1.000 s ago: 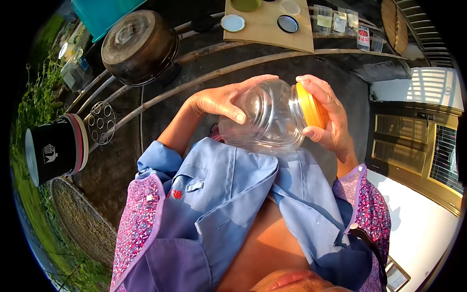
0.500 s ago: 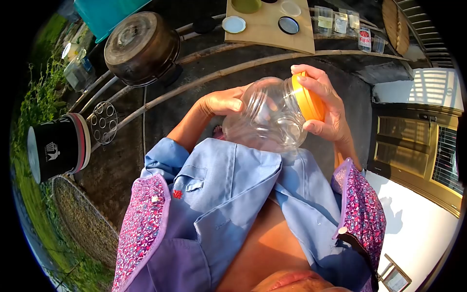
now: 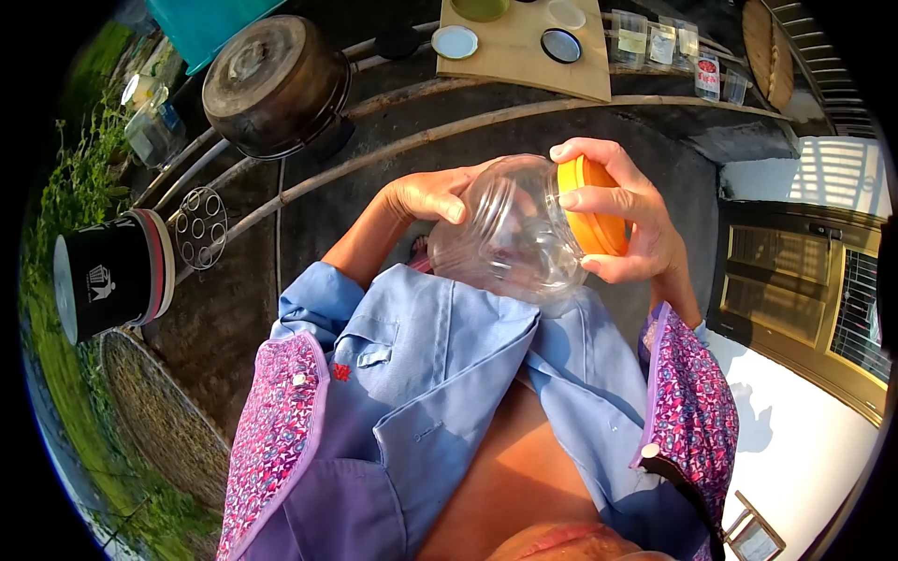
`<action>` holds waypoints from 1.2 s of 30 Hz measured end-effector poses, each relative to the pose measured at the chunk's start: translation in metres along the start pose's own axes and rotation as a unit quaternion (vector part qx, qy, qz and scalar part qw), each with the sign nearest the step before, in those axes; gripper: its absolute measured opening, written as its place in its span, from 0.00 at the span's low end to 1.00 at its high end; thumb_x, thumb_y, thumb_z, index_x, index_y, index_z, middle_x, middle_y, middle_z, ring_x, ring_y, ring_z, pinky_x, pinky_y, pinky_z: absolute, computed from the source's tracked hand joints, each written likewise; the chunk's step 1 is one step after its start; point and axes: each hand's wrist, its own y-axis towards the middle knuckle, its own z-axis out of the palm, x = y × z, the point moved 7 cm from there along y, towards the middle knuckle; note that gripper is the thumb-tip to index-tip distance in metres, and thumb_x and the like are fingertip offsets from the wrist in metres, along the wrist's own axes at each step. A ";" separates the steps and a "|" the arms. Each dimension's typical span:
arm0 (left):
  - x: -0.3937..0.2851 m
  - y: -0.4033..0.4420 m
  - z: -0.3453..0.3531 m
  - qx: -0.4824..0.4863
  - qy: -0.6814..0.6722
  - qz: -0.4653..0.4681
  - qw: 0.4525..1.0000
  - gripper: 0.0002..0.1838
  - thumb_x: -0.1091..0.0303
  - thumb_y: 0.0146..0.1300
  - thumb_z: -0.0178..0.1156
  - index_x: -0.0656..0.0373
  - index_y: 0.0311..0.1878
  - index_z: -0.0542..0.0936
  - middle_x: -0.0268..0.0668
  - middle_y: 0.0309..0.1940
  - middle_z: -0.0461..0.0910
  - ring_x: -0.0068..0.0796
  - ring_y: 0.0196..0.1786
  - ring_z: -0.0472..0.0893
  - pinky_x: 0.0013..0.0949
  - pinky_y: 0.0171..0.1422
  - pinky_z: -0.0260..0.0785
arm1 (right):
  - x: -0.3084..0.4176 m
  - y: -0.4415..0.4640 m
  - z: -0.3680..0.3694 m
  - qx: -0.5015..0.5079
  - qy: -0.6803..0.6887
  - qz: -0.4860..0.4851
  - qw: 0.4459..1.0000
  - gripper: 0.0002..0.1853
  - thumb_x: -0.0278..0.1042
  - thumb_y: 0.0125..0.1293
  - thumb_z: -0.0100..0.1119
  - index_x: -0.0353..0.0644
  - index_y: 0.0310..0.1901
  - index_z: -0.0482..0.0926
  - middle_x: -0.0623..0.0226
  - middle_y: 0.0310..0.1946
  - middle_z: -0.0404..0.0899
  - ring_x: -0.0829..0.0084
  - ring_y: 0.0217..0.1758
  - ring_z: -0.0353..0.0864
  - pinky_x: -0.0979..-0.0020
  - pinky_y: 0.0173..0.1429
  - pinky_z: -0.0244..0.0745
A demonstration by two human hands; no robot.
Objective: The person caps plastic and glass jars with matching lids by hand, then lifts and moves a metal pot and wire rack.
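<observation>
In a blue jacket (image 3: 449, 365) edged by two panels of pink patterned cloth (image 3: 276, 421), a person holds one clear jar (image 3: 510, 248) tilted on its side between two hands. The jar lies directly between the grips, just beyond the jacket front, its mouth and one orange lid (image 3: 589, 220) toward the right hand (image 3: 636, 220). The left hand (image 3: 426, 194) cups the jar's body, thumb on the near face and fingers behind; the right is closed around the lid, fingers over the rim, thumb at the lower edge. Well left of the left hand is one black bucket (image 3: 103, 280); to the right of the right hand, one brown door (image 3: 781, 252). Beyond both hands run bamboo poles (image 3: 524, 109). Past the left hand sits one sooty pot (image 3: 262, 79). Straight ahead of the jar, one wooden board (image 3: 524, 77) carries at least four lids (image 3: 455, 42). Beyond the right hand lie what look like five clear containers (image 3: 629, 39), partly overlapping.
</observation>
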 end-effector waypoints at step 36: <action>-0.077 -0.013 0.066 -0.247 0.731 0.050 0.635 0.57 0.53 0.30 0.75 0.49 0.69 0.60 0.47 0.56 0.67 0.49 0.56 0.70 0.46 0.61 0.62 | -0.072 -0.051 0.021 -0.407 0.284 0.302 0.814 0.25 0.35 0.65 0.49 0.38 0.64 0.66 0.62 0.54 0.73 0.74 0.56 0.72 0.72 0.59 0.68</action>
